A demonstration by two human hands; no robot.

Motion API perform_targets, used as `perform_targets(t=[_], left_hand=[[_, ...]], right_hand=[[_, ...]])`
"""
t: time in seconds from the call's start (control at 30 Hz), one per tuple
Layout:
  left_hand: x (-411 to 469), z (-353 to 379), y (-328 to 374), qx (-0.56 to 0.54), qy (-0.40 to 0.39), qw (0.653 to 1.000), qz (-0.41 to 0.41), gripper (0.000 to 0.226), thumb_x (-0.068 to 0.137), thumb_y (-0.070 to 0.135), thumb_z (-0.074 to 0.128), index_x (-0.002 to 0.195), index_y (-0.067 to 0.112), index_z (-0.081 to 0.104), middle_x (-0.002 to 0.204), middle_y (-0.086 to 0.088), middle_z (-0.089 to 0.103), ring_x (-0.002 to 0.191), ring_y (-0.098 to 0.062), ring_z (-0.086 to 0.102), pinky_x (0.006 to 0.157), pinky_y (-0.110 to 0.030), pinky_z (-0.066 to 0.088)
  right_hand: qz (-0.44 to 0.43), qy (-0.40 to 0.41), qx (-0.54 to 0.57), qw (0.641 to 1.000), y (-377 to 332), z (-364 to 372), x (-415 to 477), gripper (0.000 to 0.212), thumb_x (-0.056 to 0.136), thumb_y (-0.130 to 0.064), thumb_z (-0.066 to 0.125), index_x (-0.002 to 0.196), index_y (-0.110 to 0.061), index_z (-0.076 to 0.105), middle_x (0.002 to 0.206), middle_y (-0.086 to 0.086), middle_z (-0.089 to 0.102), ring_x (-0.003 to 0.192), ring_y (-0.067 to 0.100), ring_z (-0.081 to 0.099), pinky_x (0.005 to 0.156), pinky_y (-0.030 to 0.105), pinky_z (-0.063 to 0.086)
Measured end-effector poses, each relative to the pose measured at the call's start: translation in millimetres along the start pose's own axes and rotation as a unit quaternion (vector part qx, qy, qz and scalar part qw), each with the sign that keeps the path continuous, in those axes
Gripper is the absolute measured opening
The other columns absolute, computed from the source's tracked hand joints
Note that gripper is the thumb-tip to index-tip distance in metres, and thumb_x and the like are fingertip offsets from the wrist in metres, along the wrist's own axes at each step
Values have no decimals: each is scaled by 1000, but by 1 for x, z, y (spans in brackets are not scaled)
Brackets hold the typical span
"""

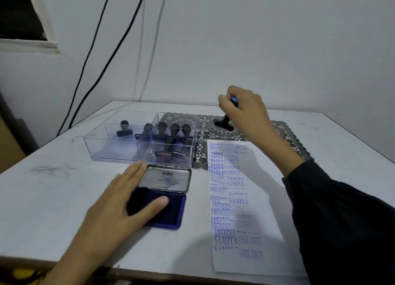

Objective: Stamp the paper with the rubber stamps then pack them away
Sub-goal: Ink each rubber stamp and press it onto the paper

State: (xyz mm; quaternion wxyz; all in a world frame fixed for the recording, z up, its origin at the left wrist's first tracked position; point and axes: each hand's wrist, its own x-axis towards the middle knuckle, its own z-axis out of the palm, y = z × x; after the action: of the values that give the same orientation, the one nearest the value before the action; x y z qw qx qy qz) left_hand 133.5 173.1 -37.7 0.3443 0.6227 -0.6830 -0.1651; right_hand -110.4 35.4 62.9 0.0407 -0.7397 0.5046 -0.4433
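The person's left hand (pixel 119 201) lies flat with straight fingers across the open ink pad (pixel 171 218), thumb over the dark ink surface. This is probably to keep the pad from sliding when a stamp is pressed into it. The pad's hinged lid (pixel 165 179) stands propped up behind, toward the clear organizer box (pixel 111 154).

The right hand (pixel 245 107) is closed around the handle of 1 rubber stamp (pixel 224 123), held beyond the far end of the paper (pixel 263 199) and over the lace mat (pixel 288 139). Gripping high on the handle leaves the base free and face down, ready for inking or pressing. The handle's long axis runs nearly upright, leaning a little to the right, with its blue top showing between the fingers. The flat base points down at the mat (whether it touches cannot be told), and its bar seems to run roughly left to right.

The paper lies lengthwise, away from the person, already crowded with blue prints. The other stamps (pixel 174 129) stand handles-up in the box's compartments, so packing looks largely done.
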Motion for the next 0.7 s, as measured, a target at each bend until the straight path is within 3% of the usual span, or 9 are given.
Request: perform_targets(t=[0.07,0.13,0.23,0.33,0.4,0.5,0.7], left_hand=[[-1,-9,-13,-9,-16,999,-43,104,46,96,48,140,56,28,144,42,18,140,8,15,118,-37,19],[-4,-14,-20,-9,-34,997,-68,111,41,98,49,141,56,24,145,39,17,141,2,18,117,-43,24],[-7,-14,-20,35,-69,994,-73,121,38,102,41,145,53,13,140,38,10,143,-5,16,116,-41,25],[-8,-11,-16,90,-86,990,-70,126,38,103,33,148,47,5,137,39,5,145,-4,5,114,-36,22],[-7,-10,-18,112,-85,988,-62,125,40,103,32,148,47,5,143,38,9,145,-7,10,113,-37,27],[-6,-7,-27,121,-78,989,-37,115,47,102,35,146,51,9,149,30,25,140,-9,27,106,-41,39],[-5,-5,-30,121,-72,990,-30,114,46,103,35,145,54,6,149,33,22,141,-6,23,109,-40,37]], right_hand=[[-9,-33,15,999,-17,10,-9,29,94,-28,48,67,-18,44,57,-2,47,55,21,48,54,28,35],[-20,-68,8,997,-33,24,-20,31,95,-31,47,66,-21,43,56,-5,47,55,19,51,52,25,36],[-43,-113,-3,993,-55,53,-42,35,95,-33,46,62,-24,38,53,-8,43,54,17,46,51,26,30],[-70,-167,-5,983,-70,80,-66,28,94,-36,46,70,-23,42,60,-2,48,62,25,50,59,30,37],[-83,-192,-8,978,-77,90,-77,23,93,-36,46,74,-22,44,67,3,52,69,31,54,62,33,41],[-92,-200,-14,975,-83,96,-84,22,93,-34,46,75,-21,43,69,2,51,70,31,52,59,34,35],[-98,-176,-45,979,-82,106,-92,22,93,-30,45,76,-17,42,68,3,49,67,32,49,53,33,29]])
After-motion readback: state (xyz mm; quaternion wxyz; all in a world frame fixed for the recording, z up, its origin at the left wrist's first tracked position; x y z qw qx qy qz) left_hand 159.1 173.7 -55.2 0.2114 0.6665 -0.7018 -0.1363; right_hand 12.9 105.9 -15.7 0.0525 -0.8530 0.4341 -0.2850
